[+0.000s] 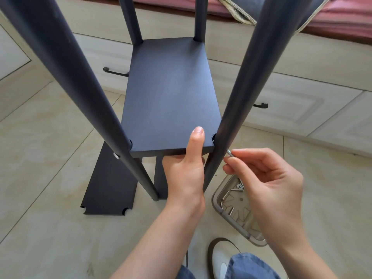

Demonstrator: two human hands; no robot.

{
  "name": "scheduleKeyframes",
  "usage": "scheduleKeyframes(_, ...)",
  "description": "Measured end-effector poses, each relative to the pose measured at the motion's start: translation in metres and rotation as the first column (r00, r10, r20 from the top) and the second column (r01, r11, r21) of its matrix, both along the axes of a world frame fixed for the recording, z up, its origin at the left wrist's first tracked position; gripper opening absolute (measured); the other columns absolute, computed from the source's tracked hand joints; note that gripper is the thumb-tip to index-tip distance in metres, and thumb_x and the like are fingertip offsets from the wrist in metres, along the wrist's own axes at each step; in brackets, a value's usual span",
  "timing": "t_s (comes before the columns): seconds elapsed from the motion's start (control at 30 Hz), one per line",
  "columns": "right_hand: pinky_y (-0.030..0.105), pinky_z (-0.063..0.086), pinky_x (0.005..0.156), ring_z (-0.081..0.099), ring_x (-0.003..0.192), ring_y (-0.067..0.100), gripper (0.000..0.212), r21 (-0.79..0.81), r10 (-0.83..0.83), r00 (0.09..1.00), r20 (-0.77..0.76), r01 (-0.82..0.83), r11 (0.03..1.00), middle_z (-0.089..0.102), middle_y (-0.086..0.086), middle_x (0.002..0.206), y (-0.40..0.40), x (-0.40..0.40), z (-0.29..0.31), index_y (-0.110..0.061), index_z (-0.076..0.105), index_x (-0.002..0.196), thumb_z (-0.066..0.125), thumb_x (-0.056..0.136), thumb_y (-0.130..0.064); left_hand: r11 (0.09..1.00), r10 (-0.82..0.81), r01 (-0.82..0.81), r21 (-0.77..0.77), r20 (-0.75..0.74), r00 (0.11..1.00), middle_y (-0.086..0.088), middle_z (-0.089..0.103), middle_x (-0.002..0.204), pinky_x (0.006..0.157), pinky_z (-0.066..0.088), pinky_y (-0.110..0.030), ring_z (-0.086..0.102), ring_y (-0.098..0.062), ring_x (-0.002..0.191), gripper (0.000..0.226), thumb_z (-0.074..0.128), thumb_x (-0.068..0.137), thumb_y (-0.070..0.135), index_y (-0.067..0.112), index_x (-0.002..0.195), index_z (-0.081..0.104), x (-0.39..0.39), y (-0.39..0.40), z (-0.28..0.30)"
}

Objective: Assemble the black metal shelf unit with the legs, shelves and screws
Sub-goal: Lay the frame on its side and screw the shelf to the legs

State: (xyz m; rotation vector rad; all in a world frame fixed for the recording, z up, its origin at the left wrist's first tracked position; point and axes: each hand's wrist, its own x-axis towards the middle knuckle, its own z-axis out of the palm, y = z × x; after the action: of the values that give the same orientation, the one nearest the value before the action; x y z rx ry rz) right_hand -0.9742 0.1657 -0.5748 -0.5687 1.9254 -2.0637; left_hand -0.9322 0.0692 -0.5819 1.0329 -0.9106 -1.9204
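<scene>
our left hand (186, 170) grips the shelf (171, 97) edge; just right of it, our right hand (267, 178) pinches a screw (231, 154) at the leg (237, 109).

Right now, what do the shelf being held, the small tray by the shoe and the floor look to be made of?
Shelf: apparently metal with a matte black coating; thin edge, no shine. Tray: clear, grey-tinted plastic; the floor shows through it and its corners are rounded. Floor: glazed beige tile, probably ceramic; grout lines and a soft sheen.

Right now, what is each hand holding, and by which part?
Left hand grips the shelf by its near edge, thumb on top. Right hand pinches a screw by its shank, against the near right leg.
</scene>
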Motion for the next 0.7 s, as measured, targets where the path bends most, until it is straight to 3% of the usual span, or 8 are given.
scheduleKeyframes(0.13,0.019,0.056,0.071,0.074,0.073,0.018,0.016,0.023,0.011,0.995,-0.101,-0.009,1.0,0.074,0.005,0.079,-0.001,0.001,-0.001,-0.014,0.073,0.083,0.076,0.077,0.0,1.0,0.01,-0.01,0.008,0.044,0.999,0.012,0.071,0.075,0.073,0.05,-0.024,0.065,-0.008,0.072,0.015,0.069,0.09,0.032,0.019,0.084,0.068,-0.001,-0.001,0.002)
scheduleKeyframes(0.3,0.02,0.056,0.068,0.074,0.07,0.019,0.009,0.005,0.025,0.999,0.041,-0.026,1.0,0.075,0.007,0.077,-0.003,-0.002,0.002,-0.009,0.073,0.084,0.075,0.077,-0.004,1.0,0.005,-0.006,0.017,0.049,0.999,0.011,0.072,0.078,0.065,0.05,-0.017,0.066,-0.006,0.072,0.015,0.068,0.092,0.031,0.018,0.085,0.069,-0.001,-0.002,0.005)
scheduleKeyframes(0.5,0.019,0.056,0.066,0.073,0.065,0.018,0.007,0.04,0.031,0.999,0.021,-0.032,0.999,0.075,0.006,0.074,-0.004,-0.003,0.004,-0.009,0.073,0.084,0.074,0.077,-0.008,1.0,0.021,-0.023,0.015,0.087,0.996,0.009,0.074,0.081,0.06,0.05,-0.01,0.07,-0.005,0.074,0.02,0.069,0.091,0.036,0.017,0.084,0.069,0.0,-0.002,0.008)
scheduleKeyframes(0.7,0.024,0.057,0.068,0.07,0.066,0.022,0.016,0.06,0.034,0.999,0.003,-0.034,0.998,0.074,0.009,0.076,-0.002,-0.004,0.004,-0.015,0.075,0.079,0.069,0.075,-0.029,1.0,0.005,-0.006,0.001,0.092,0.996,0.004,0.079,0.087,0.074,0.052,-0.024,0.075,-0.021,0.091,0.024,0.068,0.091,0.038,0.02,0.076,0.07,0.001,-0.002,0.012)
